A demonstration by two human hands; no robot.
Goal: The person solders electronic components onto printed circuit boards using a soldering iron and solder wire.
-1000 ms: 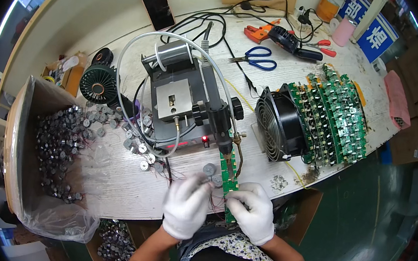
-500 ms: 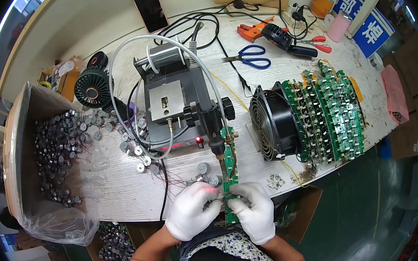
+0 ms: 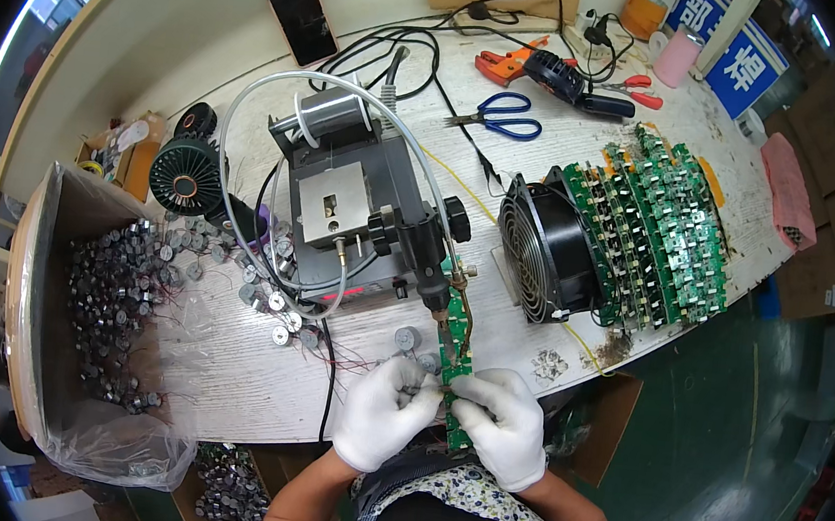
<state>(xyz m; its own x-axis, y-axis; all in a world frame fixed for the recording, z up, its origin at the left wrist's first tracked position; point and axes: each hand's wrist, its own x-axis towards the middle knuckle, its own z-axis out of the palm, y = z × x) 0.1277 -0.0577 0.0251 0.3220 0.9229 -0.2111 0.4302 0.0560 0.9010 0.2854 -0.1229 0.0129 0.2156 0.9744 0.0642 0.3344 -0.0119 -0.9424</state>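
Circuit board (image 3: 455, 433), green, 1: on the desk (image 3: 225, 383), beneath the soldering iron (image 3: 431, 284). Left hand (image 3: 385, 416), white-gloved: fingers curled at the board's left edge. Right hand (image 3: 504, 428), white-gloved: fingers bent over the board. Whether either pinches anything: cannot tell.

There are two white-gloved hands (image 3: 502, 429), one long narrow green circuit board (image 3: 459, 369), one square black fan (image 3: 546, 243), one round dark-green fan (image 3: 185, 185), one pair of blue-handled metal scissors (image 3: 483, 117), one flat black phone (image 3: 303, 20) and one pink cloth (image 3: 787, 186); small grey metal discs (image 3: 123, 287) and stacked green boards (image 3: 681, 236) defy counting.
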